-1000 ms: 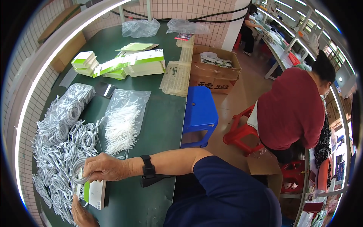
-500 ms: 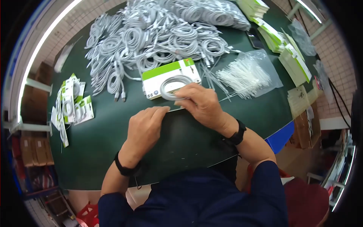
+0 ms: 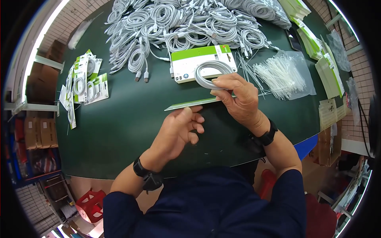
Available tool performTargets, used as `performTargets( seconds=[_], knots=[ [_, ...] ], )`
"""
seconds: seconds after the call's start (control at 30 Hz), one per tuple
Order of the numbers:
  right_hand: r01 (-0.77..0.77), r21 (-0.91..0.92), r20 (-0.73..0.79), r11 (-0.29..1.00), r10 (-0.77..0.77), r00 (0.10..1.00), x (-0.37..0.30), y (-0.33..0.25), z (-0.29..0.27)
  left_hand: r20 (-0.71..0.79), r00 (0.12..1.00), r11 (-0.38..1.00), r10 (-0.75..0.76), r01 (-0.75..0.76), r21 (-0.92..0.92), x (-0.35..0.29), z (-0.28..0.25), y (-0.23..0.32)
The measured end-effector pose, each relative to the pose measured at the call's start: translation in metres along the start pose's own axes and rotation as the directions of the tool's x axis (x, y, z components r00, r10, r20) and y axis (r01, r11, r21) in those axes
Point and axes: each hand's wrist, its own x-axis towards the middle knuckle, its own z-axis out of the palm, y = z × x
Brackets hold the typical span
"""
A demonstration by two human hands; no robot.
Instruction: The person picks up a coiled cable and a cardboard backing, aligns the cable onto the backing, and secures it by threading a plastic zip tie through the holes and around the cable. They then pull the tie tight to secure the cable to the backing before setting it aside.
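"If the green table [image 3: 119,139] bounds the work, where is there room for moving?"

"Between the hands and its near edge; the grey USB cable pile [image 3: 168,14] crowds the far side, with a stack of white-and-green packaging cards [image 3: 184,64] just this side of it."

"And the hands' pose?"

"The left hand [image 3: 174,133] is lower, fingers spread and loosely curled beneath a tilted packaging card [image 3: 186,104]; whether they pinch it, I cannot tell. The right hand [image 3: 242,101] pinches the coiled grey cable [image 3: 200,79] between thumb and fingertips, at the stack's near side."
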Motion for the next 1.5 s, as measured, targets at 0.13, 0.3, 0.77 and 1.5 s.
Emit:
performTargets(
  seconds=[0.13, 0.3, 0.77, 1.5],
  knots=[
    [0.081, 0.043, 0.062, 0.996, -0.083, 0.995, -0.001, -0.007, 0.001, -0.026, 0.995, 0.979, -0.097, 0.091, -0.183, 0.006, 0.0, 0.009],
    [0.07, 0.114, 0.193, 0.991, -0.091, 0.977, 0.006, -0.017, -0.009, -0.059, 0.995, 0.988, -0.081, 0.073, -0.136, 0.007, -0.004, -0.006],
    [0.083, -0.164, 0.295, 0.983, -0.032, 0.955, 0.036, -0.027, -0.033, 0.199, 0.945, 0.903, 0.26, -0.31, 0.296, 0.039, 0.025, 0.021],
    [-0.346, 0.191, 0.304, 0.919, 0.28, 0.911, 0.01, -0.004, -0.01, 0.167, 0.922, 0.859, 0.351, -0.388, 0.336, 0.051, 0.006, 0.01]
  ],
)
